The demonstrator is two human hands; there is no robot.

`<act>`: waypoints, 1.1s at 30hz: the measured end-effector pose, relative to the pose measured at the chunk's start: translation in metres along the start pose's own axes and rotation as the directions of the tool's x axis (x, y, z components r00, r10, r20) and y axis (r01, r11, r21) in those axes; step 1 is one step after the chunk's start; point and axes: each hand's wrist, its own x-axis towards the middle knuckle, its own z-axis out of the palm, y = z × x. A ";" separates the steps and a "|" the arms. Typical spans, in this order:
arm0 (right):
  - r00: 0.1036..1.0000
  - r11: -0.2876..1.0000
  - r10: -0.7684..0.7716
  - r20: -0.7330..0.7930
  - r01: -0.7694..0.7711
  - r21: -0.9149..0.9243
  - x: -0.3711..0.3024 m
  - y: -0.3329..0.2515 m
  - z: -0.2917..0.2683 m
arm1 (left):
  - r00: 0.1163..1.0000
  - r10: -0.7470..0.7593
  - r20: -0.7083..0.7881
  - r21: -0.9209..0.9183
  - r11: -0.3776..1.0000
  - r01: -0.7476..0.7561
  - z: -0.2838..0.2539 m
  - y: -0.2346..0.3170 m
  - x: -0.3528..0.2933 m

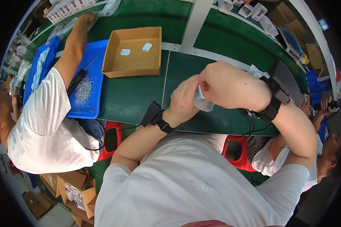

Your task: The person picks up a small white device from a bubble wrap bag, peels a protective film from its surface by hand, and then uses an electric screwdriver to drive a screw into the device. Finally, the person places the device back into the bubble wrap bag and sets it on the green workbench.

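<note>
Both my hands meet over the green table in front of me. Between them is a small clear plastic bag (204, 104) with something pale inside, mostly covered by my fingers. My left hand (183, 96) is closed around the bag's left side. From above, my right hand (220, 82) bends over with its fingers pinched at the bag's top. Beyond my left hand stands a shallow cardboard box (134, 67), holding a white rounded piece (147, 47) and another white piece (125, 52) flat on its bottom.
To the left, a blue tray (96, 85) holds a heap of small clear parts (83, 90) and a black electric screwdriver (76, 82). A co-worker's arm (74, 49) reaches across it. Small white boxes (258, 12) line the far right. Another crumpled clear bag (257, 72) lies behind my right wrist.
</note>
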 end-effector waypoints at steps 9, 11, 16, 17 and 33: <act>0.993 0.993 -0.008 0.117 0.021 -0.118 0.008 0.000 -0.005 | 1.000 -0.028 0.003 -0.045 0.999 0.028 0.001 -0.006 -0.002; 0.992 0.985 -0.019 0.124 0.040 -0.166 0.008 0.000 -0.004 | 1.000 -0.028 0.009 -0.036 0.999 0.028 0.002 -0.008 -0.002; 0.989 0.979 -0.117 0.091 0.130 -0.159 0.009 -0.001 -0.005 | 0.999 -0.032 0.011 -0.026 0.999 0.033 0.000 -0.009 0.000; 0.991 0.983 -0.100 0.091 0.112 -0.142 0.008 0.002 -0.003 | 0.999 -0.036 0.008 -0.033 0.999 0.036 0.001 -0.009 0.000; 0.906 0.922 -0.039 -0.422 0.195 0.334 -0.023 0.004 0.040 | 1.000 0.004 -0.002 -0.207 0.978 -0.004 -0.013 -0.002 -0.004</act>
